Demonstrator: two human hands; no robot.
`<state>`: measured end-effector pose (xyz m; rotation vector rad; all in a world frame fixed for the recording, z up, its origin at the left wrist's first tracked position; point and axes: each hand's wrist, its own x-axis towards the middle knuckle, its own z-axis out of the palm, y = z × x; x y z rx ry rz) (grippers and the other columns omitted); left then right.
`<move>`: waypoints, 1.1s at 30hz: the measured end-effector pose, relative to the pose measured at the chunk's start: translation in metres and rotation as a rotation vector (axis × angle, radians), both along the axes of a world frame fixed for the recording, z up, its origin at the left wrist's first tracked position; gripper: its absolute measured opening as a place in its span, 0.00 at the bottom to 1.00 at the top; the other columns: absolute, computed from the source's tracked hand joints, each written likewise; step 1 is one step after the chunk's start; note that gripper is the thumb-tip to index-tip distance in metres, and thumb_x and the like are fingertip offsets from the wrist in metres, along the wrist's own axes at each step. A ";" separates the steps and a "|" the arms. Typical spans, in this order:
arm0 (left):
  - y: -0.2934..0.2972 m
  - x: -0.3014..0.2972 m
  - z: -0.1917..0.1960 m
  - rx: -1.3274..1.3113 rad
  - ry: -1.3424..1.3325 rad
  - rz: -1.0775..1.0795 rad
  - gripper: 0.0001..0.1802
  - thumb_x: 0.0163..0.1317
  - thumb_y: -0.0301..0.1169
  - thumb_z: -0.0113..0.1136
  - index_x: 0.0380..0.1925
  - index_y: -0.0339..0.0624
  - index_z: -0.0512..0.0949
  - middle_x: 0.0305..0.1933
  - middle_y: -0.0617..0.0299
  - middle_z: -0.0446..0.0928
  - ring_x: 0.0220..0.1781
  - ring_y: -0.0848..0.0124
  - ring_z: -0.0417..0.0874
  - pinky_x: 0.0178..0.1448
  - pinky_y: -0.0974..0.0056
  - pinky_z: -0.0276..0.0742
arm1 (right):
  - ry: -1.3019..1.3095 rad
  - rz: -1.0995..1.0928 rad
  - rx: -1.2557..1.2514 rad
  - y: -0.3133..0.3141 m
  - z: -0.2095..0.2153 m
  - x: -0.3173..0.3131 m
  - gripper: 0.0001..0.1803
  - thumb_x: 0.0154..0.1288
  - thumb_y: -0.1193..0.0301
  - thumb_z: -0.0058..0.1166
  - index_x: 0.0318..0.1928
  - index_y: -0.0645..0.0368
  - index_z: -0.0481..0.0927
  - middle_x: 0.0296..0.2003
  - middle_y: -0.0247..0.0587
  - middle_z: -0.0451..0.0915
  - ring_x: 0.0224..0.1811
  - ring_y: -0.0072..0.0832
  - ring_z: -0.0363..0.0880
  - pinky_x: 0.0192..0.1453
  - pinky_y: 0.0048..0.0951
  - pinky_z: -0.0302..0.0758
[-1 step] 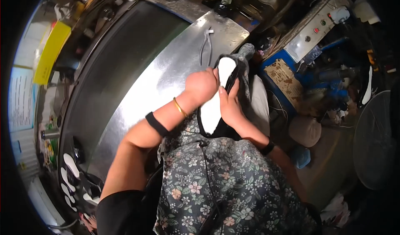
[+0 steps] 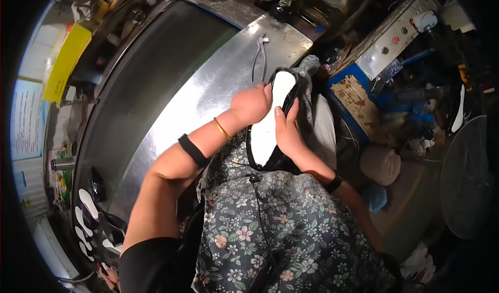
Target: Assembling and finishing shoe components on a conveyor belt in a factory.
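A shoe (image 2: 263,140) with a white bottom and black upper edging lies bottom up across my lap, its narrower end pointing away from me. My left hand (image 2: 252,104) is closed on its left edge, the fingertips partly hidden. On the opposite side my right hand (image 2: 289,129) grips the shoe, with the thumb lying on the white bottom. Grey pliers (image 2: 259,59) rest beyond my left hand on a shiny metal worktop (image 2: 208,88), apart from both hands. A flowered apron (image 2: 265,225) covers my lap below the shoe.
A dark belt (image 2: 156,69) runs along the worktop's left. Several shoes with white bottoms (image 2: 86,233) stand at lower left. To the right are a control panel with buttons (image 2: 390,41), a blue machine frame (image 2: 332,85) and a round mesh guard (image 2: 470,178).
My left forearm and elbow have shifted slightly. Both hands keep their hold on the shoe, and the pliers stay on the worktop.
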<state>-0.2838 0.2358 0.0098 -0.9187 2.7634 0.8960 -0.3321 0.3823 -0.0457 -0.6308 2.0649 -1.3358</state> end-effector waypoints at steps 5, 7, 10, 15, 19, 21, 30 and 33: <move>0.035 0.063 -0.027 0.217 0.204 0.131 0.25 0.75 0.45 0.39 0.59 0.35 0.68 0.43 0.32 0.79 0.47 0.38 0.80 0.54 0.46 0.75 | -0.087 0.024 -0.058 0.015 -0.005 0.019 0.41 0.77 0.55 0.38 0.74 0.67 0.37 0.68 0.70 0.58 0.70 0.56 0.61 0.71 0.42 0.61; 0.048 0.061 -0.032 0.194 0.283 0.211 0.27 0.74 0.45 0.42 0.62 0.35 0.68 0.50 0.28 0.76 0.54 0.39 0.78 0.59 0.48 0.74 | -0.108 0.012 -0.023 0.015 -0.003 0.020 0.41 0.77 0.54 0.38 0.74 0.66 0.36 0.68 0.70 0.58 0.70 0.56 0.62 0.71 0.42 0.61; 0.039 0.048 -0.043 0.363 0.502 0.237 0.33 0.74 0.52 0.42 0.59 0.31 0.73 0.53 0.30 0.77 0.59 0.44 0.77 0.64 0.54 0.71 | -0.048 -0.006 -0.037 0.022 -0.014 0.004 0.42 0.77 0.52 0.38 0.75 0.65 0.35 0.68 0.71 0.58 0.70 0.56 0.61 0.72 0.41 0.60; -0.027 -0.005 -0.018 0.907 0.005 0.405 0.56 0.66 0.72 0.19 0.52 0.26 0.78 0.51 0.41 0.80 0.54 0.53 0.81 0.61 0.55 0.72 | -0.348 0.105 0.105 0.018 -0.020 -0.081 0.41 0.77 0.44 0.29 0.69 0.72 0.54 0.57 0.63 0.74 0.64 0.50 0.71 0.69 0.38 0.64; -0.034 -0.064 -0.052 0.113 0.037 -0.042 0.41 0.74 0.59 0.23 0.51 0.33 0.76 0.42 0.38 0.82 0.43 0.43 0.83 0.46 0.46 0.78 | -0.127 -0.020 -0.143 -0.046 -0.018 -0.115 0.30 0.77 0.51 0.34 0.49 0.69 0.77 0.43 0.54 0.83 0.50 0.44 0.82 0.53 0.42 0.75; -0.018 -0.064 -0.028 0.024 -0.071 -0.139 0.29 0.75 0.46 0.25 0.46 0.35 0.75 0.41 0.35 0.81 0.43 0.37 0.81 0.51 0.42 0.75 | 0.542 0.079 0.172 -0.051 -0.008 -0.110 0.22 0.76 0.58 0.35 0.46 0.61 0.79 0.42 0.58 0.82 0.47 0.47 0.82 0.49 0.45 0.76; 0.018 0.059 -0.016 0.445 0.149 -0.168 0.47 0.67 0.41 0.62 0.73 0.30 0.47 0.71 0.37 0.60 0.72 0.56 0.65 0.72 0.57 0.61 | -0.202 0.009 -0.348 -0.040 -0.011 -0.110 0.25 0.80 0.60 0.29 0.50 0.68 0.76 0.39 0.42 0.85 0.42 0.26 0.80 0.50 0.28 0.75; 0.042 0.092 -0.021 1.391 0.290 0.219 0.49 0.62 0.24 0.65 0.75 0.38 0.44 0.66 0.52 0.69 0.68 0.64 0.70 0.71 0.61 0.64 | -0.368 -0.060 -0.445 -0.050 -0.004 -0.104 0.23 0.80 0.60 0.33 0.49 0.66 0.77 0.38 0.45 0.85 0.38 0.26 0.81 0.46 0.26 0.77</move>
